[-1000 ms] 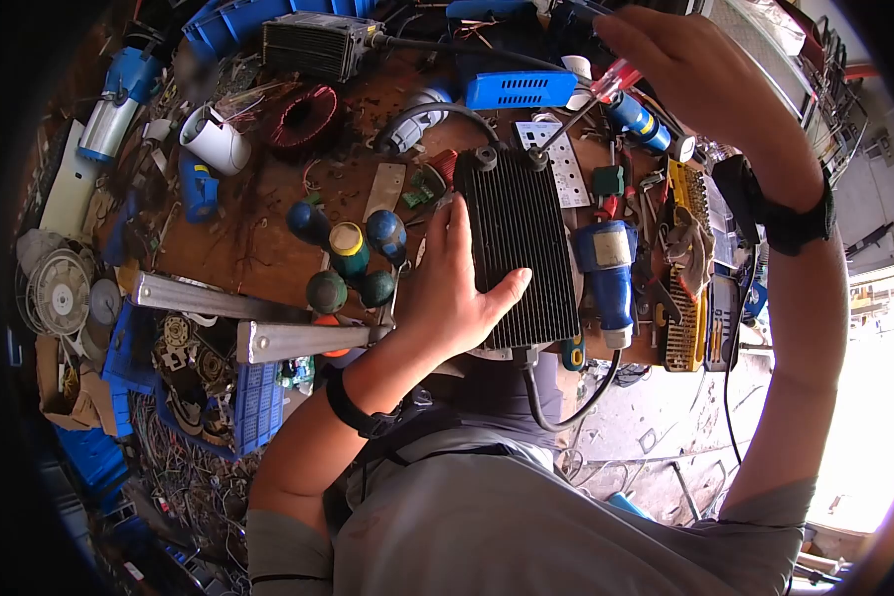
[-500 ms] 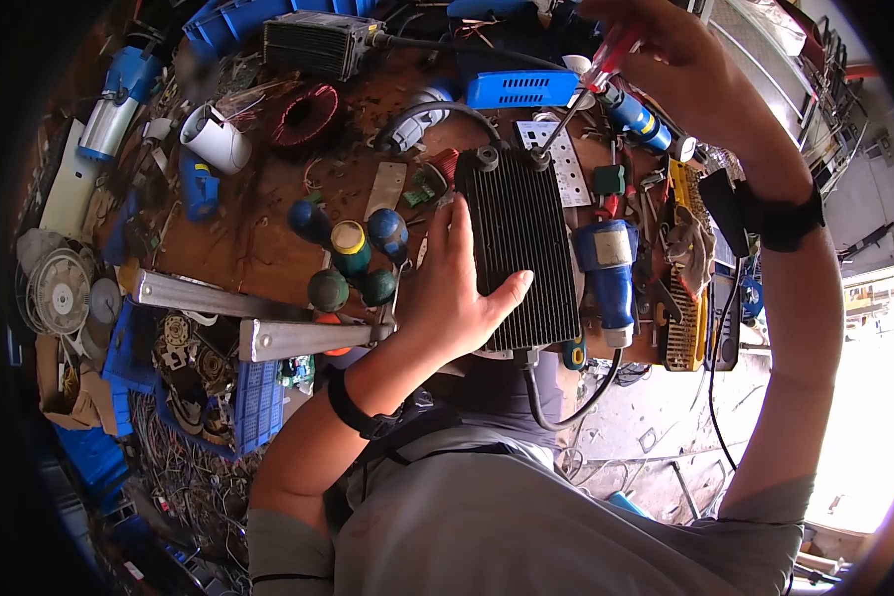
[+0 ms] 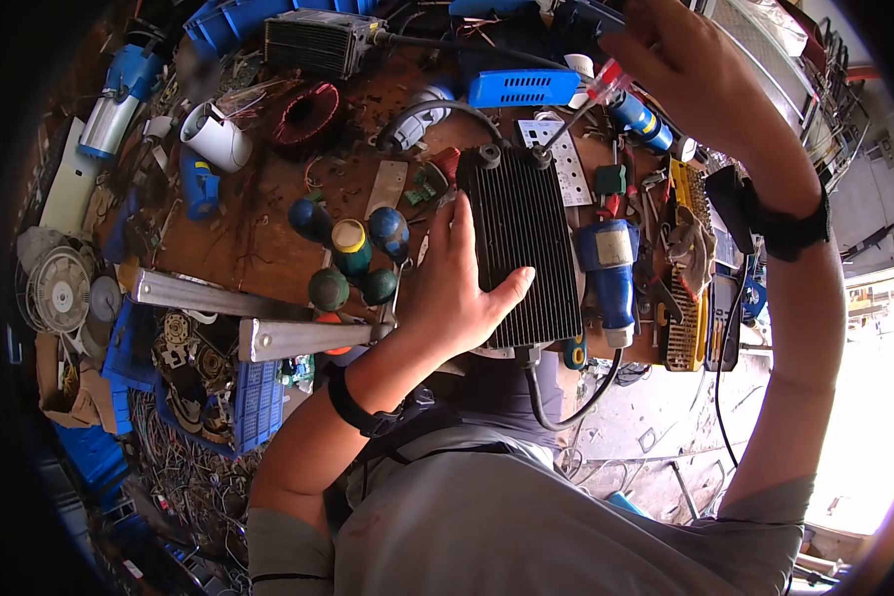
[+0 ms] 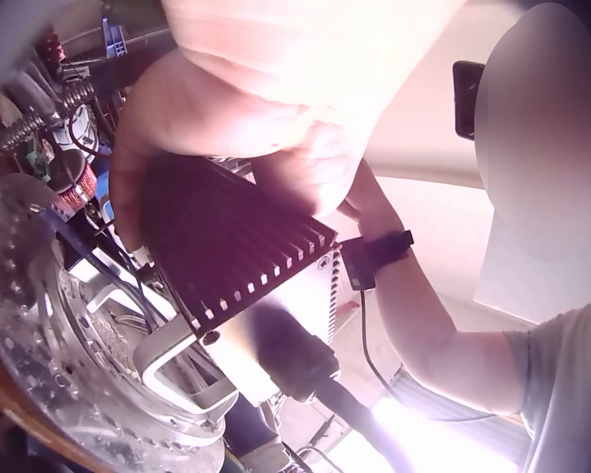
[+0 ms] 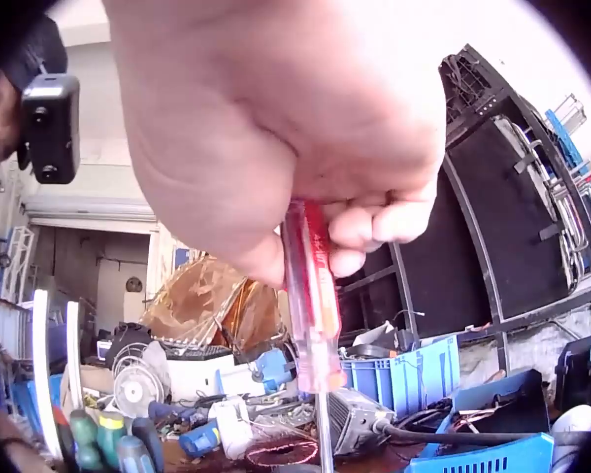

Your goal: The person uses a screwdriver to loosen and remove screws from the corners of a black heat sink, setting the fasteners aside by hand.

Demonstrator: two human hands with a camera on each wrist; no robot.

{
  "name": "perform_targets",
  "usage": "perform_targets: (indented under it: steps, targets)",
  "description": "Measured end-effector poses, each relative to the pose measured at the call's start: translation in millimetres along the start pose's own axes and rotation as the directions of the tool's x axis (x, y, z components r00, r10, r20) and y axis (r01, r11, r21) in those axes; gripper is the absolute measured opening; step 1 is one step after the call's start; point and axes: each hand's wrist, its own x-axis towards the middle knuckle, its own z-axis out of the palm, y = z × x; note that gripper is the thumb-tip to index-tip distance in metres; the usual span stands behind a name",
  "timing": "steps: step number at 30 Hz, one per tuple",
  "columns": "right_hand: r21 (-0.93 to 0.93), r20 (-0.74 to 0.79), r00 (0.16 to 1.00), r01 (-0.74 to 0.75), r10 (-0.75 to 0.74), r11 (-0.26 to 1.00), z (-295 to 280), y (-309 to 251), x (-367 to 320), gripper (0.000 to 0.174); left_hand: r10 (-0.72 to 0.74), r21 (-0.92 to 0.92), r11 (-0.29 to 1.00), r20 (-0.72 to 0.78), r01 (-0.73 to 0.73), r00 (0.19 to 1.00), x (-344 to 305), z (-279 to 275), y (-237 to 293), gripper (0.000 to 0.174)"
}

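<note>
A black finned metal box stands at the bench's front edge, with a cable at its near end and two round fittings at its far end. My left hand holds it steady, thumb across the fins and fingers along the left side; in the left wrist view they reach down over the edge of the fins. Up at the far right, my right hand grips a screwdriver by its clear red handle. The shaft slants down to the box's far right corner, its tip at the fitting there.
Screwdrivers with blue and green handles stand left of the box. A blue plug connector lies to its right, near a yellow bit case. Beyond are a blue vented cover and another finned box.
My right hand rolls about the screwdriver handle, tilting one way and then back, while the tip stays at the corner fitting. The left hand and the box hardly move.
</note>
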Motion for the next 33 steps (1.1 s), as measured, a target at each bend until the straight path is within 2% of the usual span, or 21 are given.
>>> perform_targets:
  steps: [1, 2, 4, 5, 7, 11, 13, 14, 16, 17, 19, 20, 21, 22, 25, 26, 28, 29, 31, 32, 33]
  targets:
    - [0.053, 0.072, 0.997, -0.003, -0.001, 0.999, -2.3, -1.4, -0.2, 0.030, 0.011, 0.021, 1.000, -0.009, -0.010, 1.000, -0.1, 0.3, -0.2, 0.104]
    - [0.054, 0.072, 0.997, -0.004, 0.000, 0.999, -0.9, 7.0, 0.1, 0.030, 0.011, 0.022, 1.000, -0.008, -0.011, 1.000, -0.5, 0.3, -0.2, 0.104]
    - [0.276, 0.070, 0.979, 0.167, -0.193, 0.947, 2.2, 26.9, 2.5, 0.029, 0.023, 0.010, 1.000, -0.012, -0.023, 1.000, -0.9, -0.3, 0.1, 0.104]
    - [0.275, 0.069, 0.979, 0.168, -0.193, 0.947, 1.4, 28.4, 1.6, 0.029, 0.024, 0.011, 1.000, -0.013, -0.024, 1.000, -1.4, 0.6, -0.8, 0.104]
    - [0.337, 0.138, 0.983, 0.066, -0.119, 0.939, -0.2, 25.9, 0.9, 0.028, 0.050, 0.005, 0.999, -0.039, -0.050, 0.998, -1.9, 3.5, -3.4, 0.104]
    - [0.261, 0.082, 0.988, 0.102, -0.127, 0.960, 9.3, 28.7, 4.6, 0.032, 0.024, -0.003, 1.000, -0.019, -0.024, 1.000, -1.9, 0.9, -0.4, 0.104]
    - [0.182, 0.146, 0.986, -0.110, 0.084, 0.977, 8.4, 28.6, 9.2, 0.035, 0.030, -0.001, 1.000, -0.022, -0.030, 0.999, -2.2, 0.4, -0.2, 0.104]
    - [0.182, 0.145, 0.986, -0.111, 0.085, 0.977, 11.0, 27.6, 8.8, 0.035, 0.031, -0.001, 1.000, -0.022, -0.031, 0.999, -2.2, 0.5, -0.3, 0.104]
    - [0.401, -0.024, 0.967, -0.224, 0.255, 0.888, 18.9, 20.8, 7.6, 0.038, 0.032, 0.019, 0.999, -0.027, -0.031, 0.999, -2.4, 0.6, -0.8, 0.104]
    - [0.401, -0.024, 0.967, -0.223, 0.253, 0.889, 22.1, 13.0, 6.9, 0.038, 0.031, 0.019, 0.999, -0.028, -0.030, 0.999, -2.3, 0.2, -1.1, 0.104]
    - [0.269, -0.292, 0.892, -0.270, 0.345, 0.925, 27.4, -4.0, 4.9, 0.041, 0.020, 0.032, 0.999, -0.014, -0.020, 1.000, -2.0, 0.0, -1.8, 0.104]
    - [0.269, -0.291, 0.893, -0.269, 0.344, 0.925, 22.7, -0.4, 6.6, 0.041, 0.019, 0.032, 0.999, -0.015, -0.018, 1.000, -1.4, -0.1, -2.0, 0.104]
    - [-0.034, -0.180, 0.945, -0.284, 0.273, 0.958, 14.3, 8.4, 8.8, 0.038, 0.009, 0.031, 0.999, -0.014, -0.009, 1.000, -1.0, 0.0, -1.8, 0.104]
    - [-0.333, -0.047, 0.971, -0.237, 0.235, 0.913, 8.2, 17.8, 10.5, 0.036, 0.002, 0.031, 1.000, -0.012, -0.001, 1.000, -0.6, 0.3, -1.4, 0.104]
    - [-0.237, 0.051, 0.980, -0.177, 0.194, 0.955, 7.0, 42.4, 12.6, 0.030, 0.022, 0.054, 0.998, -0.027, -0.020, 0.999, -1.6, 2.8, -3.2, 0.105]
    - [-0.237, 0.049, 0.979, -0.180, 0.196, 0.955, 4.5, 28.9, 9.5, 0.030, 0.024, 0.054, 0.998, -0.025, -0.023, 0.999, -1.2, 2.1, -2.5, 0.105]
    - [-0.011, 0.019, 0.967, -0.252, 0.253, 0.968, -0.9, -0.8, 1.4, 0.027, 0.001, 0.031, 1.000, -0.005, -0.001, 1.000, -0.9, -0.5, -0.9, 0.104]
    - [-0.011, 0.019, 0.968, -0.250, 0.251, 0.968, -0.2, 3.8, 0.4, 0.027, 0.000, 0.032, 0.999, -0.006, 0.001, 1.000, -0.8, -0.8, -0.3, 0.104]
    - [0.155, 0.018, 1.000, -0.004, 0.001, 0.988, 3.9, 22.0, -2.7, 0.025, -0.004, 0.047, 0.999, -0.005, 0.005, 1.000, -0.8, -0.8, 0.5, 0.104]
    - [0.156, 0.018, 1.000, -0.005, 0.002, 0.988, 7.3, 27.9, -2.7, 0.025, -0.004, 0.047, 0.999, -0.004, 0.005, 1.000, -1.2, -0.4, 0.1, 0.104]
    - [0.173, 0.000, 0.997, 0.076, -0.077, 0.982, 10.5, 33.3, -2.3, 0.027, 0.006, 0.052, 0.999, -0.014, -0.005, 1.000, -1.4, 0.5, -0.5, 0.104]
